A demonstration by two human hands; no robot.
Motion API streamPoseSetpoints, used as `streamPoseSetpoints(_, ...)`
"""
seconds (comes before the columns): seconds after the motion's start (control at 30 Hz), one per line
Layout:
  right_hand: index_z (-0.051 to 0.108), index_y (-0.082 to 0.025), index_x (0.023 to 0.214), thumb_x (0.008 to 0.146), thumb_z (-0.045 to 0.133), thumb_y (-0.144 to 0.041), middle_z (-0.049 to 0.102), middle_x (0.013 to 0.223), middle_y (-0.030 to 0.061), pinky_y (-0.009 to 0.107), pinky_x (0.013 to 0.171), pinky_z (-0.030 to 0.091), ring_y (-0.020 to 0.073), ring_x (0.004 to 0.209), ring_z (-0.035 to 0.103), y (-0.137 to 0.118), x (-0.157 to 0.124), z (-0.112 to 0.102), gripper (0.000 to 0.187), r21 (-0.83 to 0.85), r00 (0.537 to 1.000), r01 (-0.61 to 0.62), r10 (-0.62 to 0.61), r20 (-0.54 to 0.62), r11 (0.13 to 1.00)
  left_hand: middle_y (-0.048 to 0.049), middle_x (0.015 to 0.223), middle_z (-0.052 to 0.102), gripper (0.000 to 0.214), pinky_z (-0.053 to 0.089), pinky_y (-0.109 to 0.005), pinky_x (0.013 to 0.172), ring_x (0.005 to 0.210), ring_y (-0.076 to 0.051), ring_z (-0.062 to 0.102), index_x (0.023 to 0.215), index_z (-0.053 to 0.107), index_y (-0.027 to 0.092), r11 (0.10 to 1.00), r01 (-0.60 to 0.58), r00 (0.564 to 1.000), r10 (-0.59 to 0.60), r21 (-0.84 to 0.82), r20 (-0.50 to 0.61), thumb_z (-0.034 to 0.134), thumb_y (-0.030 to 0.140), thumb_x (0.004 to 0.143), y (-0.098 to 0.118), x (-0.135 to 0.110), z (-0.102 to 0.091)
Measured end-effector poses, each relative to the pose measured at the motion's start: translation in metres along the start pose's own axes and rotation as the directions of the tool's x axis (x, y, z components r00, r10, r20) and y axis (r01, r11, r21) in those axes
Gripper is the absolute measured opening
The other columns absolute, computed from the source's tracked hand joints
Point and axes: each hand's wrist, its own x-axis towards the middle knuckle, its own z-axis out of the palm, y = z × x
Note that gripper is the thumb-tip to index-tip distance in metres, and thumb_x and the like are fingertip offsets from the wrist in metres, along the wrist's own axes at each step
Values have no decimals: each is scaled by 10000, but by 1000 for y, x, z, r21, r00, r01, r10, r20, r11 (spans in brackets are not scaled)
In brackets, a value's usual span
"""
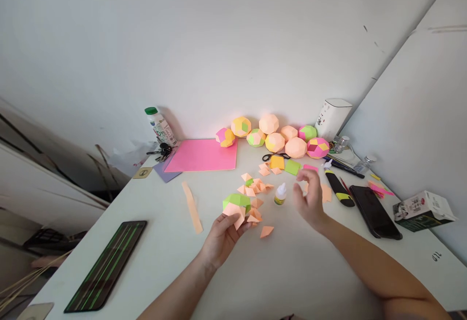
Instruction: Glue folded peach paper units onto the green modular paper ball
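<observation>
My left hand (225, 237) is closed round the edge of a partly formed paper ball (237, 203), made of green and peach facets. Raised over the table, my right hand (309, 201) has its fingers curled but apart from the thumb, with nothing visible between them. Just left of it stands a small glue bottle (280, 194) with a white nozzle, not touched. Several loose folded peach paper pieces (267, 231) lie beside and behind the ball, with a small green piece (249, 182) among them.
Several finished paper balls (296, 148) line the wall, with scissors (276, 156) in front. Pink paper (204, 155), a bottle (160, 126) and a peach strip (191, 207) are left. A cutter (339, 188), phone (375, 212) and carton (423, 210) lie right. A dark panel (105, 266) is front left.
</observation>
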Motion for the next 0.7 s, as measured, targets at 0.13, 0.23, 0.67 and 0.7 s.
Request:
streamPoseSetpoints(0.13,327,-214,1217,669,451,-54,464,1171,122,418,852,459,243,1106,485,26,11,-8,583,-157,852,-363,395,344,919,-51,887,694,73,553,-295,771,841,-169,638,819,694,130,1000,1,1000,-1,-13,-27,637,141,775,-2,1,-2)
streamPoseSetpoints(0.23,412,-178,1166,623,520,-58,541,1134,137,380,756,496,265,1037,556,36,4,-2,566,-203,722,-378,425,545,903,-52,870,691,65,551,-288,756,815,-164,636,803,696,125,1000,1,999,-2,-19,-39,652,152,765,-3,2,-3)
streamPoseSetpoints(0.67,519,-223,1101,745,561,-162,624,997,79,292,647,466,219,855,606,-8,2,-8,364,-93,572,-40,99,814,995,-49,745,670,83,530,-327,833,801,-174,638,771,694,116,999,3,999,-5,-42,-52,654,187,754,1,1,-2)
streamPoseSetpoints(0.7,535,-226,1080,735,559,-145,624,977,77,301,653,462,221,847,599,-11,3,-10,355,-89,564,28,58,824,996,-45,751,671,87,528,-328,841,798,-168,635,786,695,116,999,1,999,-3,-46,-49,646,183,760,2,1,-1)
